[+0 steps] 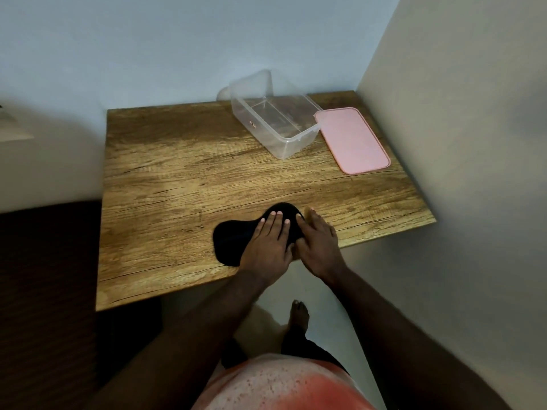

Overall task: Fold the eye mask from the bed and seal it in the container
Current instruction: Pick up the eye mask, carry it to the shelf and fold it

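Note:
A black eye mask (229,236) lies flat on the wooden table (177,179) near its front edge. My left hand (268,244) presses flat on the mask's right half, fingers spread. My right hand (318,245) rests beside it at the mask's right end, fingers touching the fabric's edge and the table. Neither hand grips the mask. A clear plastic container (275,119) stands open and empty at the back of the table. Its pink lid (352,140) lies flat on the table just to the right of it.
The table stands in a corner, with a wall behind and a wall close on the right (458,143). A dark bed surface (44,276) lies to the left. My bare foot (299,318) is on the floor below the table's front edge.

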Available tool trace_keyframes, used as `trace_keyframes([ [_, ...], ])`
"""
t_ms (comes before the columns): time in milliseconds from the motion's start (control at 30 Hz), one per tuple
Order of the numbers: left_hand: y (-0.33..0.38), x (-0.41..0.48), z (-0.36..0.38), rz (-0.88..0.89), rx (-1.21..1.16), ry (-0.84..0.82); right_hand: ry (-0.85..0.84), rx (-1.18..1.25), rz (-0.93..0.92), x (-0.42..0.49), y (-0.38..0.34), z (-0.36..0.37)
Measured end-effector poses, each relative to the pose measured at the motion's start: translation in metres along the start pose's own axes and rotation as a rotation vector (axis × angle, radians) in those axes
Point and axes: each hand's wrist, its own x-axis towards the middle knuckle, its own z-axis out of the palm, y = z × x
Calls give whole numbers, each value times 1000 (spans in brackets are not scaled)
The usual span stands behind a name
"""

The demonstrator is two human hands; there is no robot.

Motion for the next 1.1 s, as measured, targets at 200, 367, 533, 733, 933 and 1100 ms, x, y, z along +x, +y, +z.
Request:
trace_keyframes([
  [200, 1, -1, -2, 1, 0, 11, 196, 171, 136, 21, -21, -18],
  [367, 0, -2, -6, 11, -29, 5, 56, 501, 397, 37, -26, -28],
  [533, -5, -7, -11, 24, -53, -1, 51, 639, 437, 40, -24, -31],
  [733, -29, -32, -9, -98, -11, 49, 87, 839, 455, 39, -23, -36],
  [933, -41, -51, -5, -203, 53, 23, 132, 985, 462, 41, -31, -32],
  [1100, -33, -52, -20, -223, -157, 182, 271, 866, 361, 37, -50, -25],
])
